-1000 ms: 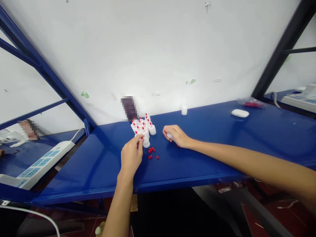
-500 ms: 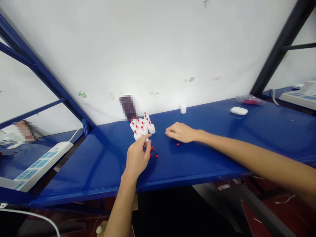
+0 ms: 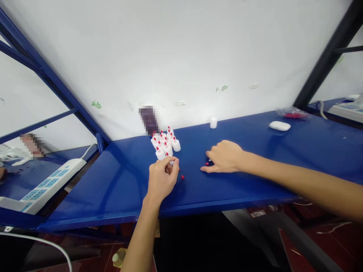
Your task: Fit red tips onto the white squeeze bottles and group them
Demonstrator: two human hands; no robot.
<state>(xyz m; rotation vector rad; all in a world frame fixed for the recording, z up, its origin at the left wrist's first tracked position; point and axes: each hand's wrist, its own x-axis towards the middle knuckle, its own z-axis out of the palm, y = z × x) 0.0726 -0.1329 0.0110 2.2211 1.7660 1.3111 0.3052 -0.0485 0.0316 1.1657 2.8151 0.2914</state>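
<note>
My left hand (image 3: 163,177) is closed in a pinch at the near edge of the group of small white bottles (image 3: 176,145) with red tips. Its fingertips overlap the nearest bottle, and whatever they hold is hidden. Just right of its thumb lies a small red cap (image 3: 183,177); another is mostly covered by the hand. My right hand (image 3: 225,156) rests low over the blue table with thumb and fingers apart. Between them lies another red cap (image 3: 207,164), with a tiny white bit beside it that I cannot make out.
A lone white bottle or cap (image 3: 213,122) stands near the wall. To the right are a white oval case (image 3: 280,125) and a clear plastic bag with red pieces (image 3: 293,114). A blurred dark object (image 3: 149,119) leans on the wall. A power strip (image 3: 51,185) lies left.
My left hand has closed from a gap into a pinch and covers more of the red caps. My right hand has shifted right, thumb and fingers spreading around the lone cap.
</note>
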